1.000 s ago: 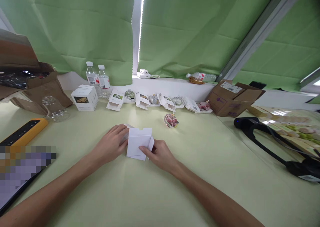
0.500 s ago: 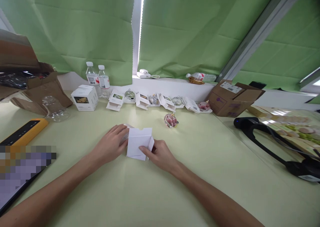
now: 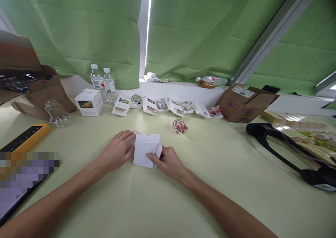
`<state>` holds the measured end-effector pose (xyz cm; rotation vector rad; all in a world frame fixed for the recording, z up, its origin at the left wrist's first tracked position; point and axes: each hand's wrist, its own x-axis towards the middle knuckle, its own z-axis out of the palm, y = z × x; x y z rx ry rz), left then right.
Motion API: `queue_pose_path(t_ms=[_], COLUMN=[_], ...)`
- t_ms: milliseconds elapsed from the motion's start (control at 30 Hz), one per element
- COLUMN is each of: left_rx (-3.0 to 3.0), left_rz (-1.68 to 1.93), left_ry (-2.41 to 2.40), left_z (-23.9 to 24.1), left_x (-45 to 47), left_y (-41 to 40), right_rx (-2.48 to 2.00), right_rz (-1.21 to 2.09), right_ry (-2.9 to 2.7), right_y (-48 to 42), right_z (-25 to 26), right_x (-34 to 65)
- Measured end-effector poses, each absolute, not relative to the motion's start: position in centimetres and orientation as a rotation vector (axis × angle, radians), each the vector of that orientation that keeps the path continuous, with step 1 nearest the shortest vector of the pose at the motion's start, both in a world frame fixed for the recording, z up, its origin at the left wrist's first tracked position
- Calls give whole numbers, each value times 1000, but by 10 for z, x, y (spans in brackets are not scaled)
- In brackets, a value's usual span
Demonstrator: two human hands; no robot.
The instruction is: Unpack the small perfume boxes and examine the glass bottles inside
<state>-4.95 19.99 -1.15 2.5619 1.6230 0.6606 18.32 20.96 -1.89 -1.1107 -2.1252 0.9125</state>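
Note:
A small white cardboard box [image 3: 146,150] with loose flaps stands on the pale yellow table [image 3: 168,203], at its middle. My left hand [image 3: 117,151] grips the box's left side, fingers curled against it. My right hand [image 3: 168,163] holds the lower right corner, thumb on the front face and fingers behind a side flap. A pink glass ornament [image 3: 180,126] lies just beyond the box to the right.
Along the back wall lie several flat white cartons and glass ornaments [image 3: 161,104], a closed white box [image 3: 89,102] and two water bottles [image 3: 103,82]. Brown cartons sit at far left [image 3: 31,87] and back right [image 3: 245,103]. A black device [image 3: 286,150] lies at right, a yellow-edged tablet [image 3: 25,140] at left.

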Motion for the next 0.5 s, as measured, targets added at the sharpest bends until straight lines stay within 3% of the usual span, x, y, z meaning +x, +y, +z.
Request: queue_pose_path(t_ms=[500], left_rx=[2555], left_rz=[667], left_ry=[1616], left_z=[-9], left_x=[-48], left_y=[199], right_rx=[-1123], right_rz=[908], right_ry=[-2122], right_y=[208], right_z=[-18], right_x=[183])
